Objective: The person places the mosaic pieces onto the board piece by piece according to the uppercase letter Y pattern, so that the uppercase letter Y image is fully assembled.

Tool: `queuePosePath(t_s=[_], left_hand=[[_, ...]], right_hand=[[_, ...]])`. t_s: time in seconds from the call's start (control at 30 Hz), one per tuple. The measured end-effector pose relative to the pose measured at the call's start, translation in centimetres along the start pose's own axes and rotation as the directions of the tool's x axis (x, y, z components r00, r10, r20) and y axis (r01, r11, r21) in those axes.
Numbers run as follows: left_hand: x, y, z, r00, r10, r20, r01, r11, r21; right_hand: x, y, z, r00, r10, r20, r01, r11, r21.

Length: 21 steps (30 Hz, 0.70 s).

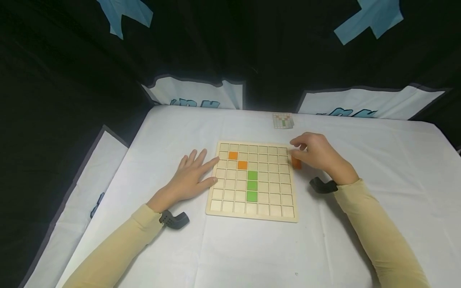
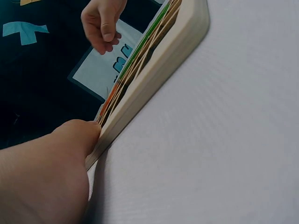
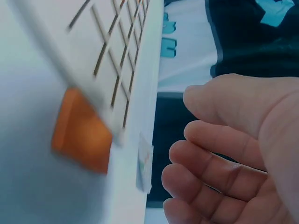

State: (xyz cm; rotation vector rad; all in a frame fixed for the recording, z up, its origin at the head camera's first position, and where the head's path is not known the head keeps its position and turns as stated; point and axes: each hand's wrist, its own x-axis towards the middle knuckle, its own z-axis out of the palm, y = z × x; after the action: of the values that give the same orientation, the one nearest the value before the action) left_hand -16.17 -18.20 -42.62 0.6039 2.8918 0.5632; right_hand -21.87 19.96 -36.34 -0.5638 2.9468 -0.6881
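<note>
A square wooden grid board (image 1: 252, 217) lies on the table in the head view. Two orange squares (image 1: 242, 165) sit diagonally in its cells, and three green squares (image 1: 252, 185) form a column. My left hand (image 1: 191, 178) is spread flat, its thumb and forefinger at the board's left edge. Beyond the right edge, my right hand (image 1: 315, 154) hovers with loosely bent fingers. The right wrist view shows nothing between the fingers and thumb. An orange block (image 3: 81, 133) rests on the table against the board's right side, partly under my right hand in the head view.
Behind the board lies a small card (image 1: 283, 121) printed with a coloured grid. A white cloth (image 1: 245, 252) covers the table. Black drapes (image 1: 230, 44) with blue tape hang around the back and left.
</note>
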Motion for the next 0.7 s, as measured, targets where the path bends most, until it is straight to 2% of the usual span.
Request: queuePosePath(t_s=[0.3,0.7], left_hand=[[-0.1,0.0,0.0,1.000,-0.006,0.000,0.006,1.000,0.002],[0.0,0.0,0.1,1.000,-0.001,0.001,0.001,1.000,0.006]], right_hand=[[-0.6,1.7,0.0,0.999,-0.019,-0.031,0.018,1.000,-0.011],[-0.1,2.3,1.0,1.000,0.027,0.010,-0.027,1.000,0.005]])
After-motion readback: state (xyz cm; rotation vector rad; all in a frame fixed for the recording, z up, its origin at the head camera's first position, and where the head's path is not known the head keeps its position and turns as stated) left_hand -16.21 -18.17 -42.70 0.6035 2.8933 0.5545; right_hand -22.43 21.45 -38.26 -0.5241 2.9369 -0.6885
